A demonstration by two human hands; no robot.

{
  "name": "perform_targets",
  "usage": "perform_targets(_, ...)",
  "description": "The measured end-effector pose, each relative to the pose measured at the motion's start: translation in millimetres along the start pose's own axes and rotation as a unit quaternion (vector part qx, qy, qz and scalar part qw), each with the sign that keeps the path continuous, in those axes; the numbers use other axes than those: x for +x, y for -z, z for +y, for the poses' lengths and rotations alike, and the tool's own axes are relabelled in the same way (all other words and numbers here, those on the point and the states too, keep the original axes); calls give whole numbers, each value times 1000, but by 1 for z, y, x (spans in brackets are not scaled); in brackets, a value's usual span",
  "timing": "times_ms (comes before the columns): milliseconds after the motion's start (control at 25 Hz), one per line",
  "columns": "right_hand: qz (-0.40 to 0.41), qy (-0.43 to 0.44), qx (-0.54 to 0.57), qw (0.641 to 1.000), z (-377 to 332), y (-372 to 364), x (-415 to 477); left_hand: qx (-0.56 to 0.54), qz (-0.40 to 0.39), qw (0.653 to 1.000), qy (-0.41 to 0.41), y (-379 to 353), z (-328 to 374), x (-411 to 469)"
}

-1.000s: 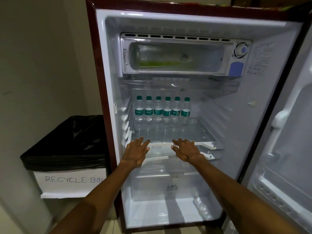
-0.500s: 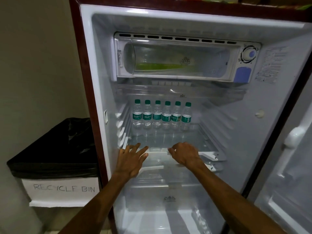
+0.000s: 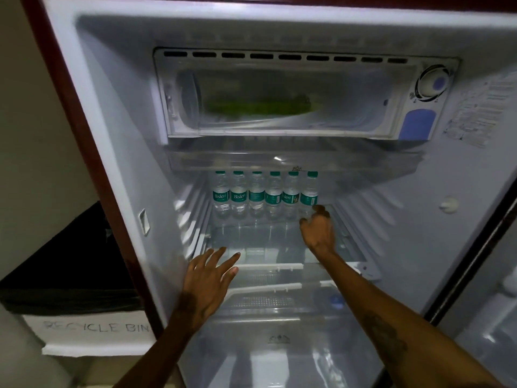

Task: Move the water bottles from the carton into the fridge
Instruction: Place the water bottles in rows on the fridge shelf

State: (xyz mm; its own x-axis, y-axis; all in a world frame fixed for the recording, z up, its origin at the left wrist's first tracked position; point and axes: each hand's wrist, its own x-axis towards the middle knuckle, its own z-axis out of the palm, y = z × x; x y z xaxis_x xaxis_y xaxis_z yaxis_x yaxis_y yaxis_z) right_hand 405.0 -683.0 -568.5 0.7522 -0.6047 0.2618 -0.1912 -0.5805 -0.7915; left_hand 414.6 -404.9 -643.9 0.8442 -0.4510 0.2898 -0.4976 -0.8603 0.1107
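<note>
Several clear water bottles with green caps and teal labels stand in a row at the back of the fridge's glass shelf. My right hand reaches deep over the shelf, its thumb and loosely curled fingers at the base of the rightmost bottle, holding nothing that I can make out. My left hand hovers at the shelf's front left corner with fingers straight and spread. The carton is out of view.
The fridge stands wide open, its door swung to the right. A freezer box sits at the top, a clear crisper drawer below the shelf. A black-lined recycle bin stands left of the fridge.
My right hand left the shelf's front edge and reached in to the rightmost bottle. My left hand stayed near the front left corner. The camera moved closer.
</note>
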Motion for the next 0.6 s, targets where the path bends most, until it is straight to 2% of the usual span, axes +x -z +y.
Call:
perform_targets(120,10,-19,55,998,-1,-3,22,5,43,999,-5,3,4,-3)
perform_targets(200,37,-2,38,999,-1,-9,30,8,57,998,5,2,7,-1)
perform_targets(320,120,78,-21,989,-15,-28,21,-8,37,999,28,1,5,-1)
perform_targets(400,144,148,-29,978,-32,-47,11,-31,25,998,40,1,4,0)
perform_targets(480,117,206,-3,972,-53,-65,10,-72,33,996,50,1,4,3)
perform_targets(600,-3,217,13,976,-90,-88,15,-78,67,993,63,-4,4,4)
